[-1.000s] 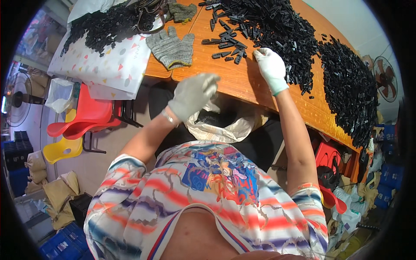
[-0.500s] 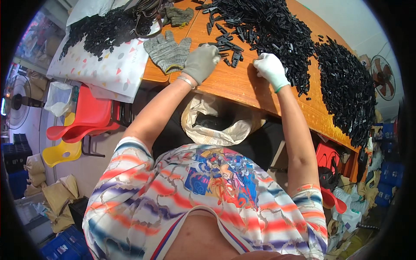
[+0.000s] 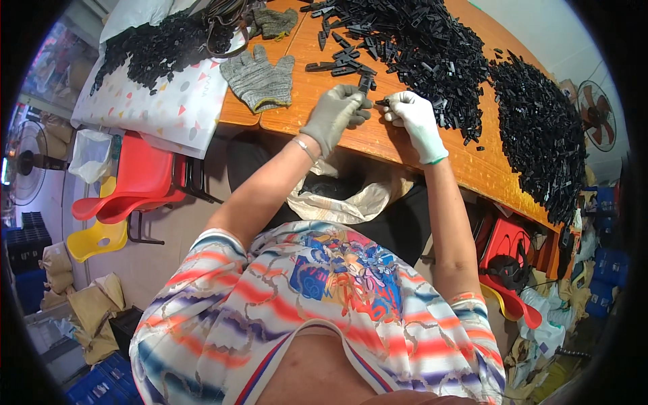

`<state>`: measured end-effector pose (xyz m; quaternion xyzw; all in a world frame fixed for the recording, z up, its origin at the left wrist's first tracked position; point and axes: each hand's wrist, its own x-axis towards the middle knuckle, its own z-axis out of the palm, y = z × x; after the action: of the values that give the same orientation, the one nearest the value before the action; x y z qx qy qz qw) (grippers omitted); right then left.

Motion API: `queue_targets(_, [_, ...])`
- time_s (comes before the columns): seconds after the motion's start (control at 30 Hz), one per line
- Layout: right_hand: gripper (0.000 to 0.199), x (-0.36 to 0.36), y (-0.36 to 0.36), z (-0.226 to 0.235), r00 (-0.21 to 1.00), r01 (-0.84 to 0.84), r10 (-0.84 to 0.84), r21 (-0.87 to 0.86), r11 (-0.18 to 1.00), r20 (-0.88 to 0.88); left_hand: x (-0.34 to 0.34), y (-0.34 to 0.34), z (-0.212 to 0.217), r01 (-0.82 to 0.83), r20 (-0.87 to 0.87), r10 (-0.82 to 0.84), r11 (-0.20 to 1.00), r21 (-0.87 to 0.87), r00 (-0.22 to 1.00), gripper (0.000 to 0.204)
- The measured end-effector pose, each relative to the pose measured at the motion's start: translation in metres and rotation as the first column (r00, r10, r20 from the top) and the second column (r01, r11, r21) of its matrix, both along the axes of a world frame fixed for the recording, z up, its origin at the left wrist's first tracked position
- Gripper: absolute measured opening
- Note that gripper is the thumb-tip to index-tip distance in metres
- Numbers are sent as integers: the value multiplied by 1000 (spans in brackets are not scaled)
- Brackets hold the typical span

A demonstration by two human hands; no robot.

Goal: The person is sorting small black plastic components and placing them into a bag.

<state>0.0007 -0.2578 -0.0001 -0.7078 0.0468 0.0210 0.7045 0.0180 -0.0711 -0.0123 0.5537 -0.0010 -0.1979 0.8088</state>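
Note:
My left hand, in a grey glove, pinches a long black plastic part over the orange wooden table. My right hand, in a white glove, holds a small black piece right beside it, fingertips almost touching. Just beyond both hands lies a big heap of black plastic parts. A few loose parts lie left of the heap.
A spare grey knit glove lies on the table's left part, another behind it. A second black heap sits at right, a third on a patterned white cloth. Red and yellow chairs stand at left; a plastic bag hangs under the table.
My left hand rose from below the table edge to the loose parts, took one, and came beside my right hand, which drew back slightly from the heap.

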Motion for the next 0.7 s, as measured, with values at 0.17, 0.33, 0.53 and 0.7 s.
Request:
queue_targets(0.17, [13, -13, 10, 9, 997, -63, 62, 49, 997, 40, -2, -11, -3, -59, 43, 53, 988, 141, 998, 27])
queue_targets(0.33, [16, -26, 26, 11, 999, -28, 26, 61, 998, 27, -10, -12, -1, -100, 51, 97, 993, 65, 994, 28])
queue_targets(0.53, [23, -36, 30, 9, 990, 30, 2, 216, 976, -143, -16, -15, -11, -123, 231, 95, 986, 112, 968, 25])
queue_targets(0.7, [22, -38, 27, 15, 972, -56, 102, 212, 976, -213, -25, -17, -7, -104, 179, 111, 993, -47, 978, 30])
